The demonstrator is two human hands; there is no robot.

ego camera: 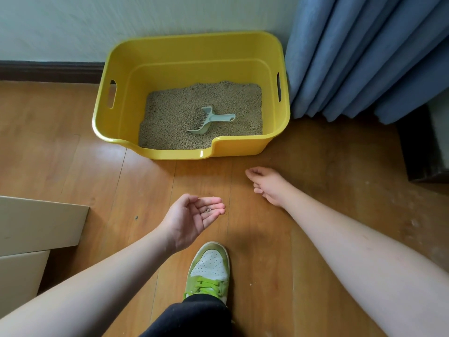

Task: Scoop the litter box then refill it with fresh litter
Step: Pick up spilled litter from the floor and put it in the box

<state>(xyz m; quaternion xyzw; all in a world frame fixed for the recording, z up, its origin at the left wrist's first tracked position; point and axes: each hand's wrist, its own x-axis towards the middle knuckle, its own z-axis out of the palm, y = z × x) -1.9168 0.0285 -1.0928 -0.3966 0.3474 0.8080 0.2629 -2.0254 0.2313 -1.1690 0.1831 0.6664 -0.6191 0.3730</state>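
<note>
Yellow litter box [277, 57] at upper centre of frame, on wood floor [60, 154], back against pale wall [73, 23]; front rim dips low at centre. Litter [170, 113] covers the bottom, approx. level, heaped a little toward the back. Pale grey-green scoop [211, 119] lies on the litter, centre-right in the box, slotted head toward lower left, handle toward right. Not held.

Left hand [194, 216] at lower centre of frame, palm up, fingers relaxed and nearly straight, slightly cupped. A few litter grains [208, 210] rest at the base of the fingers. No grip.

Right hand [267, 184] centre-right, just in front of the box, low over the floor. Fingers loosely curled, thumb side up. Nothing seen in it; contact w/ floor cannot be told.

One dark speck [136, 217] on floor, left of left hand; cannot tell what.

Blue curtain [364, 57] at upper right, hanging beside the box's right wall. Dark box-like item [425, 152] at right edge, under the curtain. Cream furniture [36, 224] at lower left. Green-and-white shoe [210, 268] at bottom centre, dark trouser leg [194, 317] below it.
</note>
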